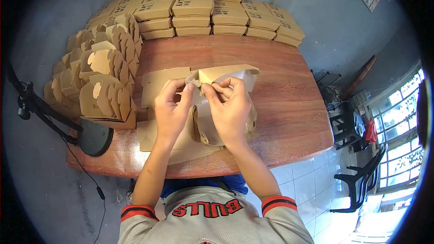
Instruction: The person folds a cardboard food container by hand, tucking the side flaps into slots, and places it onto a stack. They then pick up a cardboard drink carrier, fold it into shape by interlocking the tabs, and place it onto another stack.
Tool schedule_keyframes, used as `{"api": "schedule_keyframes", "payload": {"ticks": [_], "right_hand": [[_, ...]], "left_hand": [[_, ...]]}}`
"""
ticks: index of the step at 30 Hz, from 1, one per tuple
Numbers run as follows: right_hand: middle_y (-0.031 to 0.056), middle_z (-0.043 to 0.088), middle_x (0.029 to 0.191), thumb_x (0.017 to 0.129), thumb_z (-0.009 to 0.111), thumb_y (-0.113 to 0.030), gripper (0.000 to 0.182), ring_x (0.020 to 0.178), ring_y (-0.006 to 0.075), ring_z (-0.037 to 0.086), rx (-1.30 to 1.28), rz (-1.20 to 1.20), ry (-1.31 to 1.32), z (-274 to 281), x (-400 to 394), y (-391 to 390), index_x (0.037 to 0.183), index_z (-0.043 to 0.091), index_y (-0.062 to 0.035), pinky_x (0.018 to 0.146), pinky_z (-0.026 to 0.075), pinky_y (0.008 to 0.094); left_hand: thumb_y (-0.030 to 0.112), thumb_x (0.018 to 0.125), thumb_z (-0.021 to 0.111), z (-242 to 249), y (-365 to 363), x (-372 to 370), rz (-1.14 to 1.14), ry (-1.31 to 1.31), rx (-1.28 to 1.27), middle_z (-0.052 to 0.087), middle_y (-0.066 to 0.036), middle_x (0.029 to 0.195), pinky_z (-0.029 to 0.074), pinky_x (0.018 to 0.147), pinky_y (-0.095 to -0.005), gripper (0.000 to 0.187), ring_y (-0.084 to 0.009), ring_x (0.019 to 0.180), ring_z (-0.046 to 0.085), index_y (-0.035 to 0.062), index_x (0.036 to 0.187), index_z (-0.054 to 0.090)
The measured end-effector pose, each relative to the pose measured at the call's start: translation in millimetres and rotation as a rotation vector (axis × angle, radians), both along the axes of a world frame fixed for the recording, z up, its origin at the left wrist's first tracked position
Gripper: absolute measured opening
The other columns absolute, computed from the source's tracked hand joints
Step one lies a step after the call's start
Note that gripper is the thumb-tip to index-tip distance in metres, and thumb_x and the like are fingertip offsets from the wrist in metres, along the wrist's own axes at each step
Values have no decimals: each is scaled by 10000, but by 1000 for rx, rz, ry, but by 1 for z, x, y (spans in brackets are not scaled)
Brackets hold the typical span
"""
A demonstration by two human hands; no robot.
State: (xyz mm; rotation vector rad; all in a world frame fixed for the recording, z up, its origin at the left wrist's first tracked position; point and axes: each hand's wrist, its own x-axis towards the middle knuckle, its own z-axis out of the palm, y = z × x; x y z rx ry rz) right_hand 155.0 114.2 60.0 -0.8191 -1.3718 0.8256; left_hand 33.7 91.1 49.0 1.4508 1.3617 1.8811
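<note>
A partly folded cardboard food box (229, 70) lies open in front of me, its pale inside facing up. At its far left corner, my left hand (174, 101) pinches a small cardboard flap between thumb and fingers. Close beside it, my right hand (227, 104) has thumb and bent fingers closed on the same corner of the box. My right hand and wrist cover much of the box's middle. Flat cardboard blanks (156, 86) lie beneath and to the left of the box on the wooden table (289, 108).
Closed boxes printed "EAT ME!" (192, 7) are stacked along the back edge. Several part-folded boxes (106, 63) crowd the left side. A black stand base (95, 136) sits at the table's front left corner. A black chair (359, 183) stands on the right.
</note>
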Motion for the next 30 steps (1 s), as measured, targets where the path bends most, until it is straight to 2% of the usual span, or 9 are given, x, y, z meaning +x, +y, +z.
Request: {"api": "schedule_keyframes", "payload": {"ticks": [3, 6, 8, 14, 15, 17, 23, 30], "right_hand": [[106, 708, 807, 872, 714, -111, 296, 745, 76, 649, -251, 106, 139, -8, 1, 4, 1071, 559, 46, 661, 521, 233], [82, 715, 808, 879, 706, -117, 230, 753, 50, 634, -263, 203, 200, -5, 1, 0, 1002, 632, 62, 653, 512, 217], [58, 707, 786, 889, 692, -113, 190, 722, 43, 612, -210, 155, 118, -8, 2, -1, 968, 665, 58, 633, 493, 209], [14, 663, 727, 895, 680, -104, 189, 656, 38, 545, -181, 182, 107, -10, 0, -1, 1015, 691, 42, 589, 445, 209], [12, 657, 718, 893, 681, -105, 198, 651, 39, 539, -191, 192, 118, -9, 0, -2, 1028, 690, 40, 587, 440, 209], [24, 673, 737, 889, 686, -105, 204, 672, 40, 562, -206, 197, 82, -13, 3, 0, 1032, 690, 41, 605, 454, 208], [39, 695, 762, 879, 682, -85, 190, 690, 43, 590, -183, 213, 19, -9, 7, 0, 1022, 694, 41, 630, 472, 206], [42, 700, 773, 871, 678, -71, 179, 688, 50, 598, -118, 229, -34, -14, 12, 1, 1005, 696, 47, 639, 488, 218]], "left_hand": [[48, 893, 642, 0, -2, 3, -77, -102, -4, 603, -31, 867, 465, 551, -205, 104, -75, 686, 570, -30, 961, 657], [37, 886, 650, 2, -4, 4, -127, -163, -55, 594, -23, 873, 453, 538, -193, 103, -60, 667, 558, -31, 964, 655], [31, 877, 659, 9, -8, 7, -148, -218, -97, 587, -18, 845, 440, 516, -187, 99, -46, 632, 541, -32, 953, 649], [47, 862, 672, 3, -4, 7, -25, -97, -105, 582, -12, 744, 433, 502, -199, 92, -46, 607, 534, -33, 891, 636], [50, 873, 665, 3, -4, 6, -16, -62, -116, 597, -14, 768, 438, 534, -192, 101, -44, 640, 545, -36, 917, 637], [56, 894, 650, 1, -6, 4, 8, 7, -143, 629, -17, 817, 447, 599, -180, 124, -38, 706, 568, -42, 969, 640], [69, 884, 664, 2, -7, 0, -19, -29, -148, 639, -25, 833, 466, 608, -192, 145, -42, 707, 578, -48, 964, 636], [31, 846, 676, 3, -6, -1, 73, 184, -67, 630, -41, 801, 454, 560, -200, 115, -58, 673, 592, -52, 917, 640]]}}
